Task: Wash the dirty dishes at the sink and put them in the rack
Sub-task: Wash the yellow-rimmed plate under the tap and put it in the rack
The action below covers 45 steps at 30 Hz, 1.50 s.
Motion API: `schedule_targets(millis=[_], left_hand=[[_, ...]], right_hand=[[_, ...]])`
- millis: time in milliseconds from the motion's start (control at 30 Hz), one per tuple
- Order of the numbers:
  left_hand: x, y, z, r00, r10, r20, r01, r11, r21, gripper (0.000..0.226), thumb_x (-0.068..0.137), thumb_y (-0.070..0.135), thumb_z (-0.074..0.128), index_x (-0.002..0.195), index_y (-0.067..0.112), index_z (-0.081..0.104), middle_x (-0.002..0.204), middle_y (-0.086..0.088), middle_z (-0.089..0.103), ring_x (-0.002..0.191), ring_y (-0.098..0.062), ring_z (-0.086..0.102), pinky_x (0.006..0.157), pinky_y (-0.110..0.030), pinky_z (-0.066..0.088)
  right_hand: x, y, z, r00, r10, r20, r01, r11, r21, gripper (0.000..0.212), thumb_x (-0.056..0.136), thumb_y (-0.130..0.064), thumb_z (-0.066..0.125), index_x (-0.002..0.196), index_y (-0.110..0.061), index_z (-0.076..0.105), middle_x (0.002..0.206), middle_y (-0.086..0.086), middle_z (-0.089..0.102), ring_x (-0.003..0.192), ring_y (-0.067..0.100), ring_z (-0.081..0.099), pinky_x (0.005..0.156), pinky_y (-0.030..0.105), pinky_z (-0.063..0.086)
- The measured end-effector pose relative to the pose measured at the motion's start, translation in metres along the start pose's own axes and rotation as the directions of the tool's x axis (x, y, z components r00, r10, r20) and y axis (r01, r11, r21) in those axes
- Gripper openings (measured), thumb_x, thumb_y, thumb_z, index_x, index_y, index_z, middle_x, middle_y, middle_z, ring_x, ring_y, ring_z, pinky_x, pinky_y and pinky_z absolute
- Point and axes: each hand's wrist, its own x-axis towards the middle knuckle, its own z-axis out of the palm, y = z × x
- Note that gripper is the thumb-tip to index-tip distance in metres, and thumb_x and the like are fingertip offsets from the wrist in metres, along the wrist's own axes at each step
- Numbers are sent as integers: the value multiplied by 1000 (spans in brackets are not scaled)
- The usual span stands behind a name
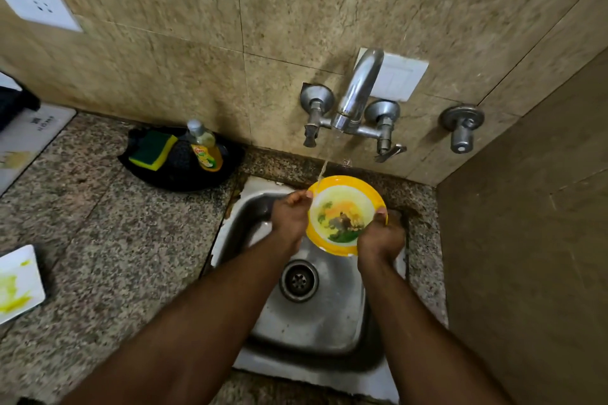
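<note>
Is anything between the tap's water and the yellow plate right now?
Nothing visible. The water falls freely from the tap onto the upper left rim of the yellow plate, which the left hand and right hand hold by its edges over the sink.

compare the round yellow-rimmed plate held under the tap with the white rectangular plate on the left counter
The round yellow-rimmed plate has a printed picture and is held tilted over the steel sink by the left hand and right hand, with water falling on its rim. The white rectangular plate lies flat on the counter, untouched, smeared with yellow-green residue. Both are shallow plates.
</note>
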Motion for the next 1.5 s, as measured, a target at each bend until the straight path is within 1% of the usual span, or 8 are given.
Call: schedule_targets(millis=[233,367,500,767,933,1100,1300,1500], left_hand=[[-18,-8,0,982,26,189,-17,999,-50,55,75,-10,60,126,11,62,123,-19,68,109,-35,66,98,-55,53],[-9,-5,-26,988,58,144,-49,996,-71,64,74,-8,69,135,6,56,128,-21,65,114,-39,64,101,-64,49],[0,13,-46,980,177,93,-186,978,92,42,86,-5,70,128,2,64,119,-20,71,108,-38,69,97,-59,54],[-5,41,-49,929,369,23,-353,869,348,30,79,13,74,108,13,79,94,-5,79,90,-23,76,83,-40,62],[-3,41,-57,999,39,-27,-23,892,452,24,78,9,67,101,10,75,92,-20,75,77,-35,72,69,-61,62],[-12,23,-39,938,-313,146,252,909,332,40,99,46,59,125,17,66,126,-21,69,110,-42,67,91,-59,56],[-18,44,-5,860,-410,303,436,900,-20,84,92,79,36,113,5,70,107,-23,72,102,-39,66,79,-46,55],[-8,37,-3,955,-237,179,260,958,-118,34,103,21,55,121,-6,61,114,-24,72,117,-42,62,81,-40,59]], right_hand=[[-8,-9,-7,998,65,-4,-65,997,30,39,108,-28,49,128,1,65,125,28,65,111,45,60,82,37,41],[4,19,6,908,225,353,-233,972,-20,62,82,-80,55,118,-32,70,118,9,73,103,39,68,85,52,59],[-10,-11,-3,715,284,639,-340,940,-37,33,93,-9,68,121,-26,65,114,8,70,103,35,68,84,60,59],[-24,-4,23,575,376,726,-431,894,-121,18,98,-18,58,115,-18,63,120,11,70,101,31,68,75,46,62],[-9,-15,-7,524,487,699,-413,863,-291,23,91,-4,52,113,-3,58,69,19,68,43,28,61,36,22,45],[8,-38,-14,798,-34,601,224,944,-244,23,75,-20,63,95,-14,72,82,12,73,68,33,70,60,47,61],[-39,-33,-45,429,-507,747,903,234,-360,70,86,-41,60,152,-29,42,125,8,66,105,31,66,77,39,56],[-56,-5,-45,472,-487,735,878,333,-344,72,91,-47,50,157,-23,36,154,6,49,138,32,47,99,45,53]])
